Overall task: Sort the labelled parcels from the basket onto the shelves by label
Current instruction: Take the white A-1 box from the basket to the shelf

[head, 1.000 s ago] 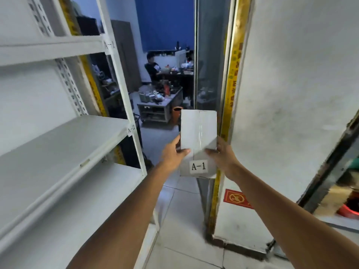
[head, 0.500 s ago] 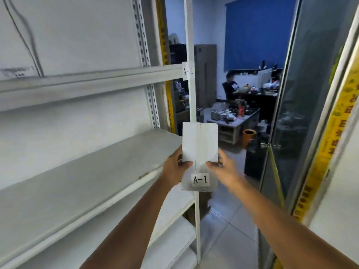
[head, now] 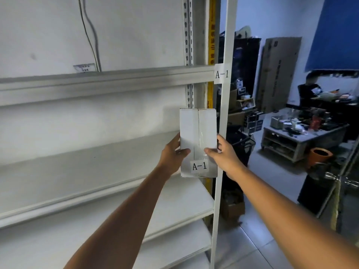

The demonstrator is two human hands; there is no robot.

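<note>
Both hands are on the flat white cardboard parcel (head: 198,133), which has matte faces and a clear-taped seam down the middle. Its paper "A-1" label (head: 199,166) sits near the bottom edge. My left hand (head: 172,154) grips the parcel's left edge, thumb curled onto the front. My right hand (head: 226,155) grips the right edge the same way. I hold the parcel upright in the air at the right end of the rack. Its top edge is below the pale steel shelf beam (head: 106,84), which carries a matching paper "A-1" tag (head: 221,74). Its right edge is just beside the white front upright (head: 230,35). The smooth grey shelf board (head: 77,171) behind it runs wide to the left. The perforated rear upright (head: 188,32) stands against the plain wall.
</note>
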